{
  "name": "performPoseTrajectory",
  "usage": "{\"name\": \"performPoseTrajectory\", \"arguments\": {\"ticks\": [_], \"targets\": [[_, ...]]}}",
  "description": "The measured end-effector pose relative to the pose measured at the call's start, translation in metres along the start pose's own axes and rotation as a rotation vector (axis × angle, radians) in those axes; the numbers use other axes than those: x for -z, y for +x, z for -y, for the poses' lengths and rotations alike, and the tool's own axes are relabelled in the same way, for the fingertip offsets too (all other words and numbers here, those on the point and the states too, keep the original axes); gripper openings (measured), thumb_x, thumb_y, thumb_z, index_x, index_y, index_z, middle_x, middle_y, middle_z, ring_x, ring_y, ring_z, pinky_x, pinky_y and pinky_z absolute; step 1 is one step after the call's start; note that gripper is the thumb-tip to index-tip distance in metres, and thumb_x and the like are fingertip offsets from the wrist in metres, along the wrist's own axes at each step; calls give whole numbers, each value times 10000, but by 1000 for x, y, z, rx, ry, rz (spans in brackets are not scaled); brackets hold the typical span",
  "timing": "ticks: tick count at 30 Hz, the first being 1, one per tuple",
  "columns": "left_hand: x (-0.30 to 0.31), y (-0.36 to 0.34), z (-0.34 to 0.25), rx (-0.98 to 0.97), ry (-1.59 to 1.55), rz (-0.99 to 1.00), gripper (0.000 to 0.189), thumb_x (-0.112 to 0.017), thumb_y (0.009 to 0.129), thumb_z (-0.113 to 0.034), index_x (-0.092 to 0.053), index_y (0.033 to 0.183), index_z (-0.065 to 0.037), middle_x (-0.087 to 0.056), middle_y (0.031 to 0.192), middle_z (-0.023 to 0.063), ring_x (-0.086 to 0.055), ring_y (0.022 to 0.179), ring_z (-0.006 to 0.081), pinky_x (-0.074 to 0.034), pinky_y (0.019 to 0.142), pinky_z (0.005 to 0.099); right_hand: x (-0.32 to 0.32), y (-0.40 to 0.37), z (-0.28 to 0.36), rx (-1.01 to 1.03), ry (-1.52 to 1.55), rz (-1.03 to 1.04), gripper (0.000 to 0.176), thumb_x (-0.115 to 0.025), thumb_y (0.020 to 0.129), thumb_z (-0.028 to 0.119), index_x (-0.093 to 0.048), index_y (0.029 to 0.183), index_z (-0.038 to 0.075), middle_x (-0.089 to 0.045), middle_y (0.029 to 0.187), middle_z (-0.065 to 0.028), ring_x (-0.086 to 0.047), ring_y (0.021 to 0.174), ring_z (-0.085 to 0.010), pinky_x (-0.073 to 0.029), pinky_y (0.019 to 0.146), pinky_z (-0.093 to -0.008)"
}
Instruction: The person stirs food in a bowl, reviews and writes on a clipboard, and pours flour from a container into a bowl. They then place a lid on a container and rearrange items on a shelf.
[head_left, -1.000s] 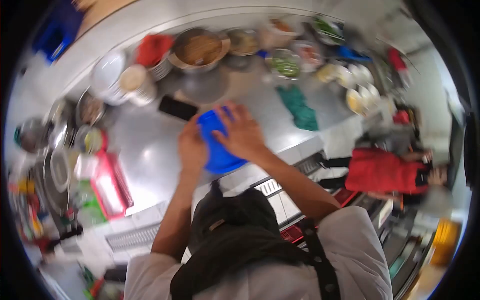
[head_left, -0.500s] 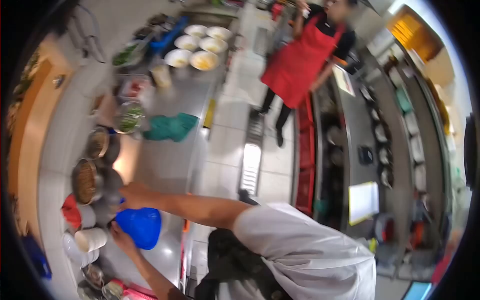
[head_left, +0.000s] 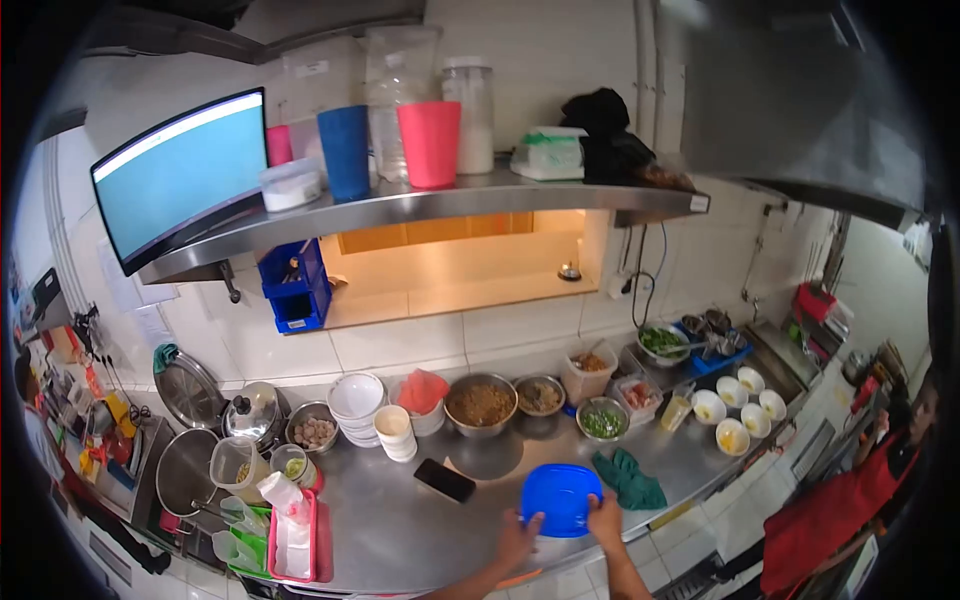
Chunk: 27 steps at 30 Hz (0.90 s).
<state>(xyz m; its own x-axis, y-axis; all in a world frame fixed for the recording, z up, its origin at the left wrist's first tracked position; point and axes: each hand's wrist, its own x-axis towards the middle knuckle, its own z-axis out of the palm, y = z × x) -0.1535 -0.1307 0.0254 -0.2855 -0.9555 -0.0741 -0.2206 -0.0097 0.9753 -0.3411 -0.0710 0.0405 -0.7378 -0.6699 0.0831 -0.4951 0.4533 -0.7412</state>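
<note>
1. Blue lid point(head_left: 560, 498): in the head view, my only view, it lies flat near the front edge of the steel counter point(head_left: 400, 530), right of the middle. I cannot tell what, if anything, sits under it.
2. My left hand point(head_left: 517, 540) grips the lid's near-left rim with its fingers curled over it. My right hand point(head_left: 605, 520) clasps the right rim the same way. With one hand on each side, I judge the lid is held level and steady.
3. A dark phone point(head_left: 445, 480) lies just left of the lid, apart from it. A crumpled green cloth point(head_left: 628, 480) lies just to its right, close to my right hand.
4. Behind them, along the back edge, stand stacked white bowls point(head_left: 357, 400) and a metal bowl point(head_left: 481, 403) of brown food. I judge they are lined up there for easy reach.
5. A pink tray point(head_left: 295, 535) sits at the front-left corner.
6. A shelf point(head_left: 420, 205) above carries coloured cups point(head_left: 430, 142).
7. A person in a red apron point(head_left: 835, 515) stands past the counter's right end, well apart from my hands.
</note>
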Motion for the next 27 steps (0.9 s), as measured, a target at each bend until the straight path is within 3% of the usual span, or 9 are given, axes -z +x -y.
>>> {"name": "performPoseTrajectory", "arguments": {"ticks": [4,7,8,10,12,14,18,24,27], "targets": [[-38,55,0,223,-26,602,542,-655,895,-443,-470,1128,11,-622,902,115,-625,829,244,-523,757,392,55,48,32,-52,-421,43,385,-632,897,284,-548,1155,10,-631,1104,-266,-614,1030,-418,-482,875,-501],[20,79,-111,-691,220,829,503,-650,909,-376,-515,1181,25,-616,1025,124,-601,959,243,-489,891,391,79,114,59,665,-437,121,482,-654,885,255,-498,1276,19,-631,1166,-192,-655,990,-330,-515,826,-435],[54,78,-169,-439,397,653,469,-659,907,-291,-542,1241,16,-590,1194,138,-561,1114,268,-427,988,396,100,124,112,680,-114,327,525,-667,880,246,-474,1317,27,-644,1134,-168,-658,968,-289,-515,827,-404],[109,108,-263,-756,460,177,513,-676,875,-235,-510,1306,-11,-546,1295,199,-538,1190,324,-432,979,399,137,153,220,786,312,590,541,-675,890,210,-454,1352,35,-662,1050,-110,-639,927,-190,-497,837,-323],[151,132,-364,-1088,413,-530,535,-738,797,-129,-486,1257,-21,-570,1130,173,-555,1043,331,-457,890,392,175,162,331,942,423,450,443,-643,916,173,-458,1295,38,-644,1009,-42,-627,918,-135,-500,839,-296],[184,161,-438,-1188,311,-863,570,-748,785,-59,-438,1263,-30,-546,1188,169,-539,1118,332,-449,914,378,186,193,435,1158,920,492,423,-592,913,37,-412,1295,27,-566,1080,-65,-602,872,-157,-508,790,-306],[216,224,-504,-1232,452,-1099,901,-832,718,-171,-256,1388,10,-457,1293,228,-538,1112,380,-457,943,408,159,292,613,1058,643,-301,931,-787,760,311,-232,1440,1,-537,1241,-284,-626,1028,-387,-495,908,-419],[216,239,-518,-1060,530,-958,1074,-827,700,-298,-133,1461,7,-497,1266,278,-581,1067,432,-520,854,457,133,303,662,756,451,-11,1299,-867,630,434,10,1496,23,-500,1292,-339,-542,1186,-435,-463,984,-437],[218,230,-523,-837,543,-832,1115,-823,703,-342,-86,1457,23,-544,1197,294,-629,956,443,-546,772,463,140,296,661,755,518,-229,1200,-850,656,395,-69,1498,49,-533,1267,-326,-560,1163,-430,-454,991,-432]]}}
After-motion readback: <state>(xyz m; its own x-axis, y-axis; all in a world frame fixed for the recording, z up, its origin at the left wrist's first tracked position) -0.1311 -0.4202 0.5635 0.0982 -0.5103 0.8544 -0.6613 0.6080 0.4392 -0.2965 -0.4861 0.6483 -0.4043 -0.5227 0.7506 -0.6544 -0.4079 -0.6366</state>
